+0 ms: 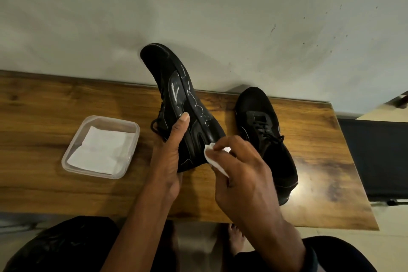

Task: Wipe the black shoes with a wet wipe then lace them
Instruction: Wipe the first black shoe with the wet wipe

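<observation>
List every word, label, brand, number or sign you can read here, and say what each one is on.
"V": a white mark on the side of the black shoe held by the left hand; possibly just a scrawl, not a letter.
White squiggles along that shoe's sole edge: not readable as letters.
Other shoe, plastic container, folded wipes, wet wipe in the right hand: no text visible.

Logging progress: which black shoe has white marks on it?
The raised shoe gripped by the left hand; white scuffs streak its side and sole. The other shoe rests on the table, plain black.
</observation>
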